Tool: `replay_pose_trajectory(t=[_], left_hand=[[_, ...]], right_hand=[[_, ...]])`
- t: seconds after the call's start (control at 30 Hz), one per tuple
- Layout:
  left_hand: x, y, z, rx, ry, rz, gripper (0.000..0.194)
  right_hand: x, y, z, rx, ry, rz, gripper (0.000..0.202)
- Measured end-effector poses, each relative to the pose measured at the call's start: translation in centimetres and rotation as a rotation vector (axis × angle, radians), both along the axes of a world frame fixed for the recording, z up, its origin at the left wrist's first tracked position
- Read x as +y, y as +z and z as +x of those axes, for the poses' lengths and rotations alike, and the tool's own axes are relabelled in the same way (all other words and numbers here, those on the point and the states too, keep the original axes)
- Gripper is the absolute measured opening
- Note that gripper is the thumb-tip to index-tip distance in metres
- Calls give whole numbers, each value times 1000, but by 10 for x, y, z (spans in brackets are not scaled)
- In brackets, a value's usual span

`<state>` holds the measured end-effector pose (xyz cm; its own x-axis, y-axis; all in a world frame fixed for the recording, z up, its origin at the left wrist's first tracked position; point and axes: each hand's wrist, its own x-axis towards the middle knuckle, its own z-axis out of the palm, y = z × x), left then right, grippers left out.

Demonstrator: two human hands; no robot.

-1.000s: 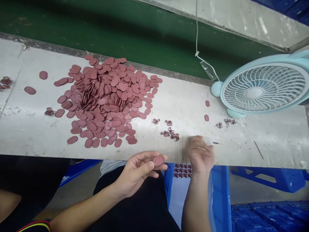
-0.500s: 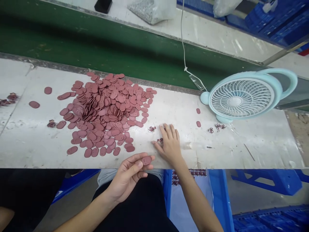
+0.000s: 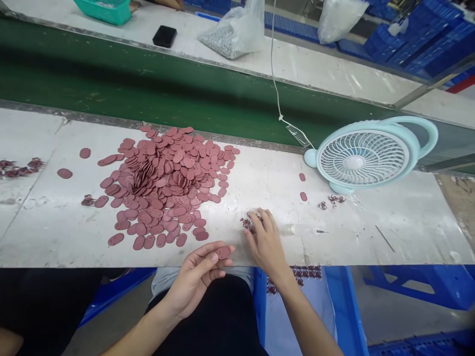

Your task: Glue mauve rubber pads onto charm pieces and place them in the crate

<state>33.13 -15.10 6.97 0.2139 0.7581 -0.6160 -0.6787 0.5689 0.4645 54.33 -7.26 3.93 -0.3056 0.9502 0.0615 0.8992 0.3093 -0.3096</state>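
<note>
Between the thumb and fingers of my left hand (image 3: 198, 277) is a pink oval piece (image 3: 223, 252) with small holes, held just above the table's front edge. My right hand (image 3: 267, 242) rests palm down on the white table (image 3: 349, 242), fingers a little apart and bent over a small cluster of dark red bits (image 3: 248, 223). Whether its fingertips grip any of them is hidden. A big heap of pink oval pieces (image 3: 178, 163) lies to the left of my right hand. Right of that hand is a clear syringe-like tube (image 3: 302, 230) with a dark tip.
A light blue fan (image 3: 354, 162) stands at the right with its cord running up. Two pink ovals (image 3: 303, 196) and small red bits (image 3: 336, 199) lie near it. A blue tray (image 3: 351, 306) is below the table edge. Behind are a bag of small parts (image 3: 232, 39) and a black box (image 3: 164, 36).
The camera view has tilted up a little. My right hand's fingers have drawn in over the red bits, which now lie in one cluster. My left hand still holds the oval piece.
</note>
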Motion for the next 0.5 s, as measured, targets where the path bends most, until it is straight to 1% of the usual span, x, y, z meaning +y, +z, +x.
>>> replay_pose_trajectory(t=[0.1,0.17,0.23,0.3,0.4,0.5], left_hand=[[1,1,2,1,-29,-5,26],[1,2,4,-4,-42,8,26],[2,4,5,-7,-41,25,26],[2,6,5,-8,-33,39,26],[2,7,5,-11,-15,49,26],[2,8,3,-11,5,49,26]], right_hand=[[12,13,3,-11,-157,-20,36],[25,19,0,-45,-198,-65,39],[38,21,-6,-71,-201,-107,44],[51,21,-14,-85,-200,-139,42],[65,18,-21,-63,-189,-166,29],[75,17,-20,13,-166,-208,18]])
